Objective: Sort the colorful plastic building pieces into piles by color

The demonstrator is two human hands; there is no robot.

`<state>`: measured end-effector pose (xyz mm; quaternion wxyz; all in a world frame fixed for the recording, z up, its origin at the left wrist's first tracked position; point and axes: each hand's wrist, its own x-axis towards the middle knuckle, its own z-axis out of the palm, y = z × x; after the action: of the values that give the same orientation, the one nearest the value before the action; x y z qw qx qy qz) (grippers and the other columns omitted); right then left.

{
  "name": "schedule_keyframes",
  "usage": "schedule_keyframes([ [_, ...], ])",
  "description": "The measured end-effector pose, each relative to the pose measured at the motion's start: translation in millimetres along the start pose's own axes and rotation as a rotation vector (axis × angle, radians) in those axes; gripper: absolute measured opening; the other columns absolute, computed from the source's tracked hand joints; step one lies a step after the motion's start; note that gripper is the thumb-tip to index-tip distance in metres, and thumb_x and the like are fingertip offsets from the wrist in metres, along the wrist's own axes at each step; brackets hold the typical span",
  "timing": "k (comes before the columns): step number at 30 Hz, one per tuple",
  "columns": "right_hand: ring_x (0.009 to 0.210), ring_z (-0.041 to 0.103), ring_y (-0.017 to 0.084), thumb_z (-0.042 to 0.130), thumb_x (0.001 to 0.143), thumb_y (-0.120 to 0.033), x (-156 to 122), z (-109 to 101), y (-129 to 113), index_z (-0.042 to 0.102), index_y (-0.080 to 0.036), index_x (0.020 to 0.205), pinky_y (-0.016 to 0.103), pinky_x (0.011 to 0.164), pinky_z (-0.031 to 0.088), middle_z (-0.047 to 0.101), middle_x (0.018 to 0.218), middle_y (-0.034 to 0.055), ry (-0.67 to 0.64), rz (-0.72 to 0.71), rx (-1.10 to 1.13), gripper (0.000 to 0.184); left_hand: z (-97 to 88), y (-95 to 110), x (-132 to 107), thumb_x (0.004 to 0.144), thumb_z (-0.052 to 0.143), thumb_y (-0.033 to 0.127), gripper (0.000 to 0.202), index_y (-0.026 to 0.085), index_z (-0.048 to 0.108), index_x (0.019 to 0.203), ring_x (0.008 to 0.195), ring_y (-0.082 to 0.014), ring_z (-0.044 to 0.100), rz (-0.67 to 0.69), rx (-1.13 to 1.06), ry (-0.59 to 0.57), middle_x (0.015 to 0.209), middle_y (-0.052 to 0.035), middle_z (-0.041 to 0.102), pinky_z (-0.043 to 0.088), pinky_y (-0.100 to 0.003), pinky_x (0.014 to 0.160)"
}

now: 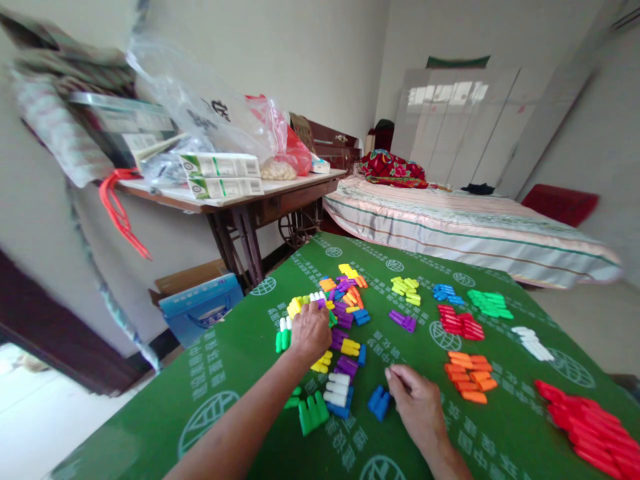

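Observation:
My left hand (311, 331) reaches into a mixed group of finger-shaped plastic blocks. Its fingers bend down among yellow blocks (295, 307), white blocks (317, 296) and purple blocks; the fingertips and whatever they grip are hidden. Closer to me, my right hand (417, 403) rests with curled fingers and the thumb against the index finger, nothing visible in the pinch. Just left of it lies a blue block (379, 403), apart from the fingers. Between the hands are a white block (337, 389) over a blue one and a green block (313, 413).
Sorted by colour on the green tabletop (240, 400) are orange (470, 377), red (590, 423), green (490, 304), white (533, 343), blue (447, 293) and purple blocks (403, 321). Behind stand a side table (280, 210) with bags and boxes, and a bed (450, 220).

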<state>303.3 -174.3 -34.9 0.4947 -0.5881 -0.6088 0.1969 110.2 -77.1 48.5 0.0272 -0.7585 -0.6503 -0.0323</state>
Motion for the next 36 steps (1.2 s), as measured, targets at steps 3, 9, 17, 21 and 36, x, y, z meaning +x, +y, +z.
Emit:
schedule_keyframes([
  [3, 0.044, 0.048, 0.011, 0.050, 0.084, -0.046, 1, 0, -1, 0.066, -0.020, 0.068, 0.019, 0.043, 0.039, 0.053, 0.050, -0.0026, 0.007, -0.016, -0.005, 0.035, 2.6, 0, 0, 0.077, 0.047, 0.018, 0.029, 0.014, 0.059, 0.103, 0.105, -0.0276, 0.051, 0.007, -0.021, -0.005, 0.109, -0.0138, 0.058, 0.043, -0.039, 0.085],
  [9, 0.043, 0.049, 0.011, 0.048, 0.085, -0.044, 1, -1, -1, 0.065, -0.020, 0.068, 0.019, 0.043, 0.041, 0.056, 0.051, -0.0025, 0.019, -0.054, -0.042, 0.034, 2.7, -1, -2, 0.073, 0.053, 0.019, 0.026, 0.016, 0.059, 0.098, 0.104, -0.0245, 0.052, 0.010, -0.106, 0.026, 0.106, -0.0106, 0.059, 0.041, -0.036, 0.088],
  [17, 0.063, 0.065, 0.018, 0.052, 0.085, -0.034, -4, 2, -9, 0.059, -0.016, 0.115, 0.027, 0.060, 0.054, 0.070, 0.078, 0.0066, 0.092, -0.340, -0.292, 0.036, -0.2, 30, -50, 0.070, 0.065, 0.029, 0.036, 0.020, 0.059, 0.104, 0.099, -0.0218, 0.054, 0.093, -0.474, 0.088, 0.102, -0.0057, 0.062, 0.043, -0.032, 0.086],
  [21, 0.094, 0.064, 0.025, 0.049, 0.084, -0.026, -8, 5, -21, 0.045, -0.016, 0.131, 0.037, 0.077, 0.056, 0.065, 0.110, 0.0127, 0.072, -0.449, -0.454, 0.049, 5.6, 46, -67, 0.066, 0.067, 0.025, 0.041, 0.019, 0.061, 0.105, 0.101, -0.0226, 0.056, 0.054, -0.598, 0.040, 0.105, -0.0065, 0.063, 0.044, -0.034, 0.088],
  [36, 0.082, 0.062, 0.016, 0.044, 0.085, -0.008, -4, 3, -36, 0.060, -0.018, 0.102, 0.026, 0.073, 0.053, 0.063, 0.088, 0.0078, 0.094, -0.404, -0.135, 0.025, 9.7, 44, -67, 0.070, 0.060, 0.049, 0.037, 0.019, 0.069, 0.090, 0.071, -0.0171, 0.059, 0.042, -1.031, -0.056, 0.083, -0.0031, 0.067, 0.048, -0.027, 0.066],
])
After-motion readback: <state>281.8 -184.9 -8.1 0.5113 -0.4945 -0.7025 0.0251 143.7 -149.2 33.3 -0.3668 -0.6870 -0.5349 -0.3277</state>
